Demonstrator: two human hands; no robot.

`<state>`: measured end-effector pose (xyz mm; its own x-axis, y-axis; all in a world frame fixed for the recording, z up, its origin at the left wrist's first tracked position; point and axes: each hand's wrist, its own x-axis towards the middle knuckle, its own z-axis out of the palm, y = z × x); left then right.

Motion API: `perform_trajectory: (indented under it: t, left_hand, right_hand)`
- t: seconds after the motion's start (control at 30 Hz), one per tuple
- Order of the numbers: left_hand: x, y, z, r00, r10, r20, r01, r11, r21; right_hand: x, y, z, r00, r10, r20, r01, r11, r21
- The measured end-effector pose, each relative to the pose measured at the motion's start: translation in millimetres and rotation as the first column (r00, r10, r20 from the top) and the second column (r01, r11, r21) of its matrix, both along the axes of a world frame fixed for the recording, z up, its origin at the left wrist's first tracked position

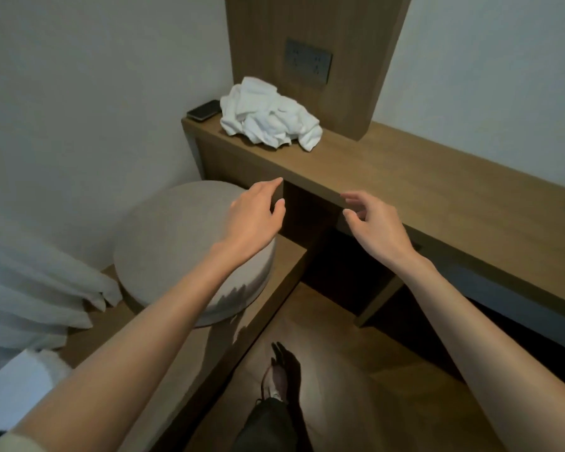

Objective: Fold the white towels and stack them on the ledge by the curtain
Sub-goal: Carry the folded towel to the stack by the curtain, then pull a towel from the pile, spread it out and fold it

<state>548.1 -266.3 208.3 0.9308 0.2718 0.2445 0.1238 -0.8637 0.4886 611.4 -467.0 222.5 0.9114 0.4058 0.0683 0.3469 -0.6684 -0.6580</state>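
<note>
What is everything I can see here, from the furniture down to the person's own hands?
crumpled white towels: one heap, number unclear, white, left end of desk top
flat black phone: one, black, left of the heap
grey socket plate: one, grey, on the upright wooden panel behind the heap
long wooden desk top: one, brown, along the wall
round beige padded stool: one, beige, on the low ledge
low wooden ledge: one, brown, by the curtain
sheer white curtain: one, white, lower left
foot: one, dark, on the floor
left hand: open, empty, over the stool
right hand: open, empty, at the desk edge
</note>
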Motion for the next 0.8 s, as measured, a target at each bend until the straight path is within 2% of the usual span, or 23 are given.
perform_trajectory:
  t: [0.3,0.57,0.8]
  left_hand:
    - [123,56,4,0.998,-0.013,-0.061,0.011,0.999,-0.039]
    - [205,115,6,0.993,0.087,-0.076,-0.094,0.992,-0.088]
    - [280,159,-19,0.986,0.148,-0.083,-0.158,0.979,-0.129]
  right_hand:
    - [137,63,5,0.999,-0.015,0.030,0.015,1.000,0.009]
    - [230,124,6,0.997,0.056,0.060,-0.056,0.998,-0.006]
    - [319,177,-20,0.992,0.120,0.045,-0.121,0.992,0.025]
